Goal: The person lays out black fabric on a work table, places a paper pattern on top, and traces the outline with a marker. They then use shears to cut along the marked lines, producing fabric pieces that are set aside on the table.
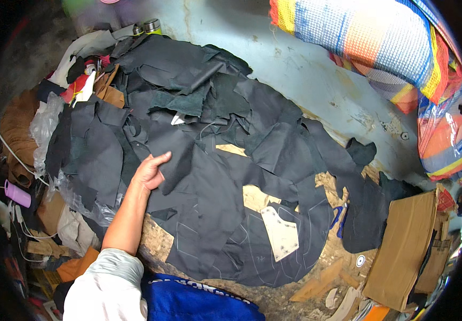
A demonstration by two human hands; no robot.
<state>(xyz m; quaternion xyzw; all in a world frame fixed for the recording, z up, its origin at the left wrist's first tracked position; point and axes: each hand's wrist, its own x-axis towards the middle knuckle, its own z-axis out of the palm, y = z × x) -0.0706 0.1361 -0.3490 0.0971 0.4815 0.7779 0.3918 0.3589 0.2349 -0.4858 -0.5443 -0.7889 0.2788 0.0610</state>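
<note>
My left hand [148, 173] reaches in from the lower left, thumb uppermost, closed on the edge of a black leather piece [178, 161]. The other fingers are mostly hidden by the hand and the leather. Around it spreads a large heap of overlapping black leather [215, 187], with pale outlines drawn on the nearer sheets. On those marked sheets lies a cream pattern piece [281, 234] with dark spots along its edge. To its right, blue looped handles [340, 220], perhaps of scissors, show beside the leather. My right hand is out of view.
Wooden board [157, 238] shows between the sheets. Folded cardboard [400, 247] stands at the right, near a round white disc [360, 261]. A striped woven bag [359, 35] overhangs the upper right. Clear plastic [48, 131], scraps and a purple cup [18, 194] crowd the left.
</note>
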